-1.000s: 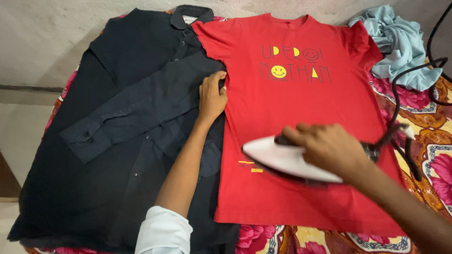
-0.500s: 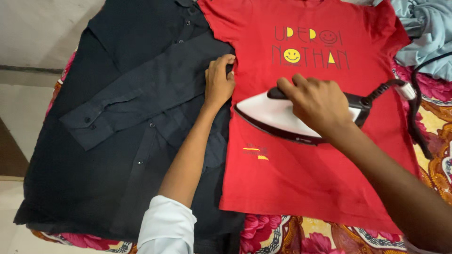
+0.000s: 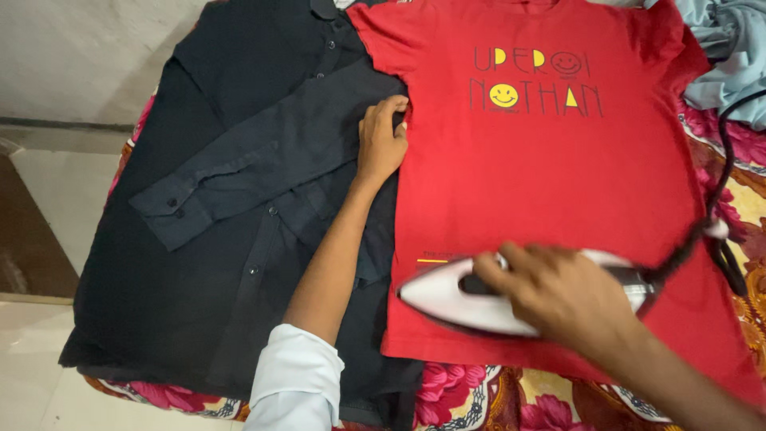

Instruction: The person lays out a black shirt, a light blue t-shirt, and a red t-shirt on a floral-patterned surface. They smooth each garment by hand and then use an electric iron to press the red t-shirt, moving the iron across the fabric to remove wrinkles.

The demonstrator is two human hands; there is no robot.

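The right hand (image 3: 562, 291) is wrapped around the dark handle of a white iron (image 3: 479, 299), fingers curled over the top in a firm closed grip. The iron sits flat on the lower part of the red T-shirt (image 3: 550, 183), near the hem, its pointed nose aimed toward the person's left. A black cord (image 3: 710, 215) runs from the iron's rear up the right edge of the view.

The left hand (image 3: 381, 144) lies palm down at the red T-shirt's left edge, just under its sleeve, fingers pressed together and bent onto the cloth where red meets dark. It grips nothing; it only pins the fabric. A white cuff (image 3: 295, 383) covers that forearm near the elbow.

The red T-shirt is spread face up, neck away from the person. Across its chest sits a print in two rows of thin dark lettering with yellow shapes, including a round yellow smiley face (image 3: 503, 96). A small yellow-and-white mark (image 3: 435, 259) sits low on the shirt, just left of the iron's nose.

Beside it on the left lies a dark button-up shirt (image 3: 231, 223), one sleeve folded across its front. Both rest on a surface covered with a floral cloth (image 3: 479, 399) in pink and yellow. A pale blue garment (image 3: 722, 56) is bunched at the top right corner.
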